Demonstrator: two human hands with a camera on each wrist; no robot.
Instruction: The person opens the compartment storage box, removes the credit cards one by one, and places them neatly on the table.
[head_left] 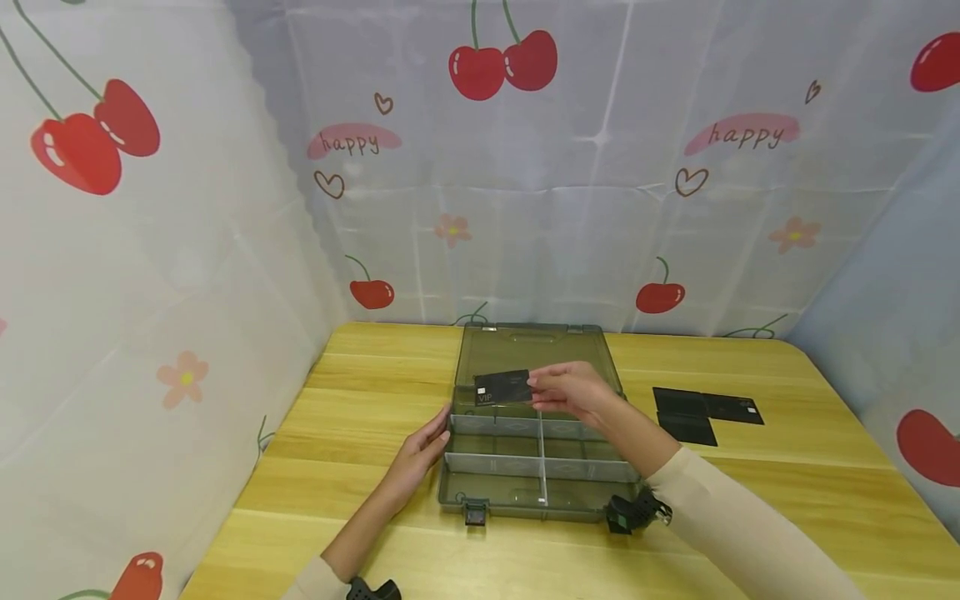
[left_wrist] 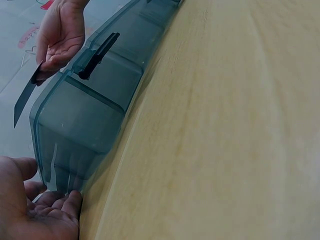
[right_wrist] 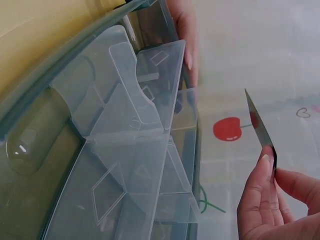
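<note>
My right hand (head_left: 573, 390) pinches a black card (head_left: 501, 388) marked VIP, holding it above the rear part of a see-through grey-green divided box (head_left: 487, 515). In the right wrist view the card (right_wrist: 257, 125) appears nearly edge-on between thumb and fingers. My left hand (head_left: 415, 456) rests against the box's left side, its fingers along the outer wall. Seen from the left wrist, that hand (left_wrist: 40, 215) touches the end of the box (left_wrist: 75, 125) with thumb and fingertips. Clear dividers (head_left: 495, 464) split the inside into several compartments.
The box's lid (head_left: 536, 350) is tipped back onto the wooden table (head_left: 375, 367). Several black cards (head_left: 686, 429) lie together to the right of the box. Two latches (head_left: 475, 512) hang at its front edge. A cherry-print curtain (head_left: 525, 208) encloses the table's back and sides.
</note>
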